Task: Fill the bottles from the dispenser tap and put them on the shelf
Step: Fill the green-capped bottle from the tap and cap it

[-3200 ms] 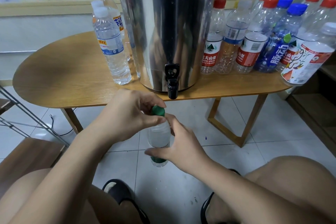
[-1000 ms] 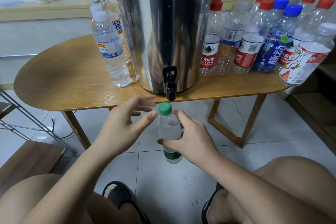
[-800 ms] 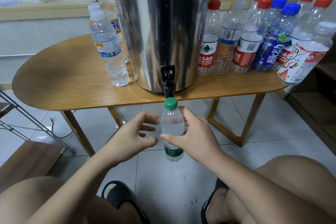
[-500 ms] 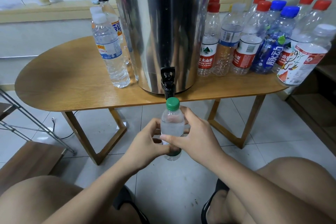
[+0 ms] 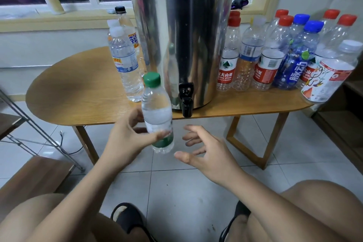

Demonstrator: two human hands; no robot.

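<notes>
The left grip [image 5: 125,138] held a small green-capped bottle [image 5: 157,112] by its lower half, thumb and fingers curled round it. The bottle was nearly upright in front of the counter [image 5: 78,96] edge, just left of the dispenser [image 5: 182,35] tap [image 5: 186,100]. The right grip [image 5: 208,153] hovered just beside the bottle, fingers spread and loose, holding nothing.

Readable print on bottles along the worktop [image 5: 78,94]
On the red-label bottle [image 5: 225,73]: "夫山泉" above "GFU SPRING", the start turned out of sight. On the blue bottle [image 5: 295,74]: "脉动" in white. On the orange-label bottle [image 5: 133,40]: "达". On the green-capped bottle [image 5: 157,116] in the left hand [image 5: 125,139]: too blurred to read.
</notes>
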